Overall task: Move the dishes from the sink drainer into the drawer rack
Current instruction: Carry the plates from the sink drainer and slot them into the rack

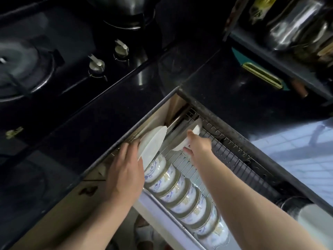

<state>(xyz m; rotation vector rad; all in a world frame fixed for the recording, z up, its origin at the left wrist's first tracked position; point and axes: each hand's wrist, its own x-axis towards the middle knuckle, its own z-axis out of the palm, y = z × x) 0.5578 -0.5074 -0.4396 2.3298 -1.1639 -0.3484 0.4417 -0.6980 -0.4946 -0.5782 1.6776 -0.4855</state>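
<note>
A pulled-out drawer holds a wire rack (232, 152) under the black counter. My left hand (124, 170) grips a white plate (153, 143) on edge at the rack's far left end. My right hand (196, 143) holds a second white dish (187, 136) tilted over the back of the rack. A row of several blue-and-gold patterned bowls (182, 192) stands on edge along the rack's near side, from the plate toward me.
A black gas hob with two silver knobs (97, 64) and a burner (19, 69) lies to the left. A dark counter edge (225, 112) overhangs the drawer's far side. Steel containers (295, 27) fill a shelf at top right. A round steel item (295, 204) sits at the drawer's right end.
</note>
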